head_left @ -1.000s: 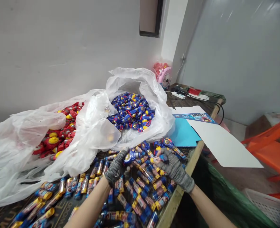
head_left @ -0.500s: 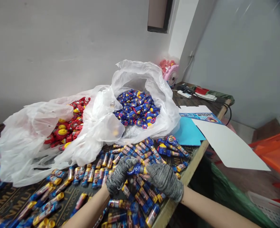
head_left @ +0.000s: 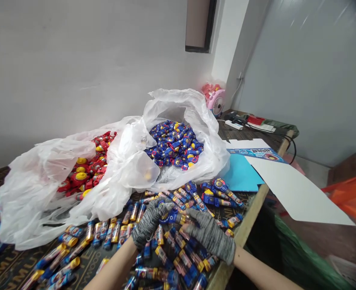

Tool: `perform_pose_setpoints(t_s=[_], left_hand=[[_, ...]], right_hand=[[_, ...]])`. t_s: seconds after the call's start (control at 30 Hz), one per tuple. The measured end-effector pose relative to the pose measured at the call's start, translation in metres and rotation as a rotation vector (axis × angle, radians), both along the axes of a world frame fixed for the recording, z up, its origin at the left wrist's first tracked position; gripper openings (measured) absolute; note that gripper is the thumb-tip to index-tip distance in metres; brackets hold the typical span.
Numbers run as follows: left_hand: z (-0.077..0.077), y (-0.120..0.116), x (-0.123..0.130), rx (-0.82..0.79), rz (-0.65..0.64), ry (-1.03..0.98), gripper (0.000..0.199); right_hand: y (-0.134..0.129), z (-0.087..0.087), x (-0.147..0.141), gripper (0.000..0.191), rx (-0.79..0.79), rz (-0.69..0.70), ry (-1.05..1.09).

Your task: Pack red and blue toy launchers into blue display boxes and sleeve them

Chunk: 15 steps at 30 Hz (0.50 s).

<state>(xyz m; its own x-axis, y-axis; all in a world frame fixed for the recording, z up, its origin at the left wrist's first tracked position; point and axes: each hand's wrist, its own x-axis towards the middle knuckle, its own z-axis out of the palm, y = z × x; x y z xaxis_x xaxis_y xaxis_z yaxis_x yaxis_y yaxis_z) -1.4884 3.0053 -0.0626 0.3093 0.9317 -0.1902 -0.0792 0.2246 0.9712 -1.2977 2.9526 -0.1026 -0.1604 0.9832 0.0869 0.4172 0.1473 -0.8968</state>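
Blue plastic shows between my hands: the toy (head_left: 169, 216) sits in the curled fingers of my left hand (head_left: 155, 221), my half-curled right hand (head_left: 208, 233) at its tube end. Tubes (head_left: 147, 273) litter the dark table (head_left: 89, 268); a pink fan (head_left: 217, 103) stands near the wall (head_left: 84, 64).

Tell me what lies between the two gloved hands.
A blue toy with yellow parts lies between the left hand and the right hand, seen in the head view.

Orange object (head_left: 351, 193) cut off at the right edge, blurred, its kind unclear, perhaps a chair.
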Motion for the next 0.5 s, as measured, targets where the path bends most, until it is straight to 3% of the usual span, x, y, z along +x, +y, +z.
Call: perform_pose_setpoints(t_s=[0.1,0.2,0.27,0.37,0.43,0.5], left_hand=[[-0.004,0.020,0.003,0.063,-0.192,0.060,0.030],[-0.011,0.075,0.018,0.258,-0.341,0.364,0.038],[-0.018,0.126,0.037,0.394,-0.170,0.587,0.039],[-0.035,0.199,0.073,0.456,-0.028,0.759,0.042],[-0.047,0.232,0.093,0.472,-0.001,0.874,0.049],[-0.059,0.247,0.107,0.481,0.004,0.976,0.050]], right_hand=[[0.010,-0.001,0.016,0.040,-0.053,0.087,0.023],[0.029,-0.020,0.037,0.036,0.069,0.008,-0.088],[0.044,-0.041,0.050,0.030,0.223,-0.140,-0.277],[0.061,-0.064,0.062,0.027,0.352,-0.242,-0.630],[0.066,-0.068,0.065,0.033,0.467,-0.330,-0.795],[0.068,-0.066,0.060,0.033,0.589,-0.378,-0.849]])
